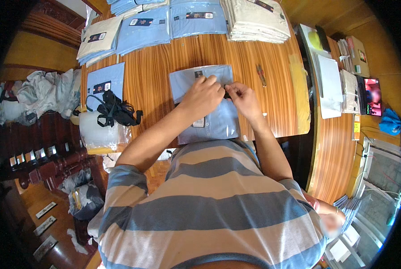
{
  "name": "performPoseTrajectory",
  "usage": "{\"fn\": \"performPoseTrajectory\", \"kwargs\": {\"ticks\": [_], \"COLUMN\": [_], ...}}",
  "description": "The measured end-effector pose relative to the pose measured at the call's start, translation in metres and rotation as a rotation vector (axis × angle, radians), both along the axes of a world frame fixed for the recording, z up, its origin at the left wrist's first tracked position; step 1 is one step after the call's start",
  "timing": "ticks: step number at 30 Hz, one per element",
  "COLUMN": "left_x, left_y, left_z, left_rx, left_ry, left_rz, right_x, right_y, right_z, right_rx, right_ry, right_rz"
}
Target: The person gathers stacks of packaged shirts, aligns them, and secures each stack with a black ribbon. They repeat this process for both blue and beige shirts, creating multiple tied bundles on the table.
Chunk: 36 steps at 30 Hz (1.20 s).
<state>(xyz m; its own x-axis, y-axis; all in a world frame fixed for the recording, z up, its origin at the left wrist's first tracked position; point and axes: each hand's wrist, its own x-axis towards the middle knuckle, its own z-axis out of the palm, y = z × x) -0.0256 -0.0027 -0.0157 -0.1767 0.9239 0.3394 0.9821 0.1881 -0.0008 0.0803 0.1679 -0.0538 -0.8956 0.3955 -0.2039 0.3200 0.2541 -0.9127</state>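
Note:
A folded blue shirt (223,117) in clear plastic lies in front of me on the wood-grain table, with a dark tag near its top. Both hands meet over its middle. My left hand (204,97) is closed, its fingertips bent at a narrow black strip (227,93). From the other side my right hand (244,99) pinches the same strip between thumb and finger. The strip's ends are mostly hidden by my fingers. To the left lies a tangled heap of black straps (113,110), on top of a pile of clear plastic bags (99,130).
Bagged blue shirts (144,30) and cream shirts (256,22) stand stacked along the far edge. Small thread snips (261,75) lie at right. Another blue shirt (106,76) is at left. A side counter (332,157) holds papers. A co-worker's arm (332,215) shows at lower right.

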Motion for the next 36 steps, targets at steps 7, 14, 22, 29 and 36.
{"fn": "performPoseTrajectory", "kwargs": {"ticks": [7, 14, 22, 29, 36], "left_x": [-0.014, 0.018, 0.024, 0.014, 0.015], "left_y": [-0.001, -0.007, -0.029, -0.079, -0.093], "left_z": [0.009, 0.057, 0.049, 0.026, 0.04], "left_rx": [-0.06, 0.346, 0.383, 0.532, 0.48], "left_ry": [-1.107, -0.654, -0.71, -1.051, -1.133], "left_rz": [0.088, -0.005, 0.356, 0.412, 0.477], "right_x": [0.046, 0.029, 0.029, 0.05, 0.036], "right_y": [-0.01, -0.027, -0.046, -0.039, -0.026], "right_z": [-0.035, 0.1, 0.112, 0.08, 0.058], "right_rx": [-0.271, 0.31, 0.473, -0.109, -0.08], "right_ry": [-0.106, -0.101, -0.035, 0.105, 0.254], "right_rz": [0.016, 0.188, 0.4, 0.636, 0.775]}}
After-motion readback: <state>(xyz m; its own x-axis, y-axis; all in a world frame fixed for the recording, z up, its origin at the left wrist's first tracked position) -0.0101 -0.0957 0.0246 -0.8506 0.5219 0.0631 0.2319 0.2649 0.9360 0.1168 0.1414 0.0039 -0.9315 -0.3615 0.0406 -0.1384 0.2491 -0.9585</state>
